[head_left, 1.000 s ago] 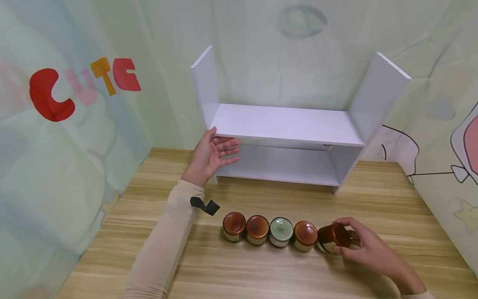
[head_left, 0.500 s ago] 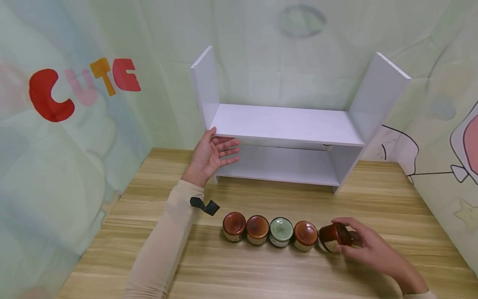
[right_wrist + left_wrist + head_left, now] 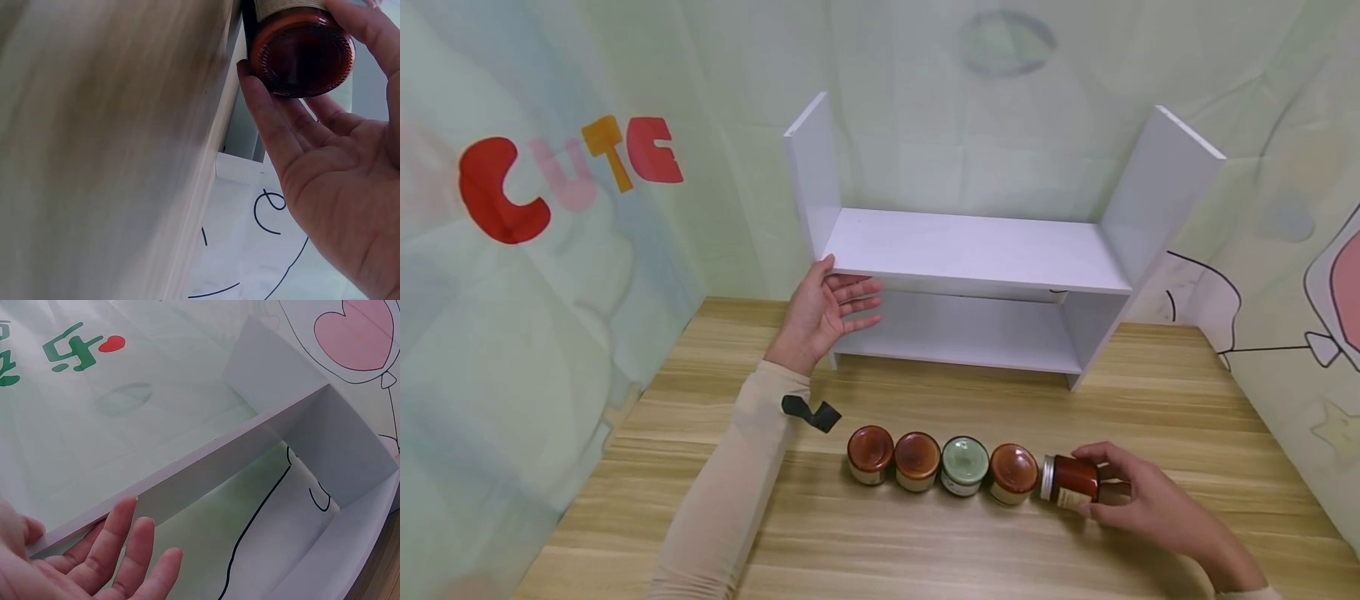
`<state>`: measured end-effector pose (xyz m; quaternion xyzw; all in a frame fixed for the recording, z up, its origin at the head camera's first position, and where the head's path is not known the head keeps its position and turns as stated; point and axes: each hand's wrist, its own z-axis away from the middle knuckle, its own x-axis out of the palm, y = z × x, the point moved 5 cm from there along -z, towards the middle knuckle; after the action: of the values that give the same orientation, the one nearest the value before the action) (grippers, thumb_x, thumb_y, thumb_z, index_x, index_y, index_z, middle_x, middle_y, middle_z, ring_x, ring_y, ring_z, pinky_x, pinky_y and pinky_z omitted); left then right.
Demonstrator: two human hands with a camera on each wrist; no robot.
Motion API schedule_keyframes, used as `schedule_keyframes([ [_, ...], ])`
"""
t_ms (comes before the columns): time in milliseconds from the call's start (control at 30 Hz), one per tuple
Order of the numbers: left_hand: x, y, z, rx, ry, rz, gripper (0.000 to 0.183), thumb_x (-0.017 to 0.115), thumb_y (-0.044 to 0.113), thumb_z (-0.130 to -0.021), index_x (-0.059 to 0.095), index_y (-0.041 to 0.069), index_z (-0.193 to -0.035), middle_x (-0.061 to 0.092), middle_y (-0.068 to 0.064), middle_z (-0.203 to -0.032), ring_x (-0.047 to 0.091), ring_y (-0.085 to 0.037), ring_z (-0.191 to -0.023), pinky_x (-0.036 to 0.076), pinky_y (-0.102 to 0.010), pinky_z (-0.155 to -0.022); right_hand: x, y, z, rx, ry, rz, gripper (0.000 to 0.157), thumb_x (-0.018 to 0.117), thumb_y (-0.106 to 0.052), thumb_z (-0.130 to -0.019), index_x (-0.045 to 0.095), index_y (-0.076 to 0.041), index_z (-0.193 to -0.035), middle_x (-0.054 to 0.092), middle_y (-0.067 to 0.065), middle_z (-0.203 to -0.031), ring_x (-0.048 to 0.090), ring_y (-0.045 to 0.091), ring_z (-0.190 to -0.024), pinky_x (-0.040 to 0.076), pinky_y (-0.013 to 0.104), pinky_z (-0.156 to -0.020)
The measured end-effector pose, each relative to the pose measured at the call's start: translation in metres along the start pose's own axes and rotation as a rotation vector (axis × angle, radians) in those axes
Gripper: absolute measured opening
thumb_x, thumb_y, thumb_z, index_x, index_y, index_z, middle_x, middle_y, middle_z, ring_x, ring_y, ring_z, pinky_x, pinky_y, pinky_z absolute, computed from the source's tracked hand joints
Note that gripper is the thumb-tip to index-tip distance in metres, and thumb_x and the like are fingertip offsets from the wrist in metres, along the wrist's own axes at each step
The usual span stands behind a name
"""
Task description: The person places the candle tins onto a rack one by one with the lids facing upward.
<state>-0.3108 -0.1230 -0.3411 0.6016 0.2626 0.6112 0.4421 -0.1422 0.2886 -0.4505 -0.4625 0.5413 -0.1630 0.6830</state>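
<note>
My left hand (image 3: 822, 312) is at the left end of the white shelf (image 3: 977, 248), its thumb over the middle board's front edge and its fingers below; in the left wrist view the board's edge runs between thumb and index finger. At the right, my right hand (image 3: 1138, 500) grips a brown glass jar (image 3: 1073, 481) between thumb and fingers. That jar lies on its side, silver lid to the left; the right wrist view shows its round base (image 3: 303, 53). Left of it stand a brown jar (image 3: 1013, 473), a green jar (image 3: 965, 464) and two more brown jars, seemingly bases up.
The wooden table (image 3: 925, 550) carries the jar row in front of the shelf. The shelf has two tall side panels and a lower board (image 3: 962, 333). Printed cloth walls (image 3: 722, 150) enclose the back and both sides. A black strap piece (image 3: 811, 414) sticks out by my left wrist.
My right hand has tipped the brown jar over from a slant onto its side, so its silver lid shows at the left. My left hand and the other jars stay put.
</note>
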Motion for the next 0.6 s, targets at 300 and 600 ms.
schedule_keyframes([
  [300, 0.0005, -0.0008, 0.0004, -0.009, 0.001, 0.005, 0.052, 0.036, 0.046, -0.109, 0.062, 0.002, -0.112, 0.078, -0.007, -0.093, 0.072, -0.025, -0.093, 0.061, -0.043, -0.078, -0.0016, 0.0016, 0.0003, -0.013, -0.052, -0.016, 0.056, 0.081, -0.012, -0.086, 0.052, 0.0, -0.132, 0.062, 0.023, -0.125, 0.065, 0.006, -0.103, 0.057, 0.024, -0.082],
  [600, -0.0001, 0.0, 0.0009, -0.004, -0.001, 0.007, 0.052, 0.036, 0.046, -0.109, 0.062, 0.002, -0.111, 0.078, -0.007, -0.093, 0.073, -0.025, -0.091, 0.061, -0.043, -0.078, -0.0037, 0.0015, 0.0004, -0.058, -0.06, 0.035, 0.058, 0.084, -0.014, -0.084, 0.054, -0.005, -0.134, 0.063, 0.016, -0.127, 0.06, 0.002, -0.107, 0.056, 0.023, -0.083],
])
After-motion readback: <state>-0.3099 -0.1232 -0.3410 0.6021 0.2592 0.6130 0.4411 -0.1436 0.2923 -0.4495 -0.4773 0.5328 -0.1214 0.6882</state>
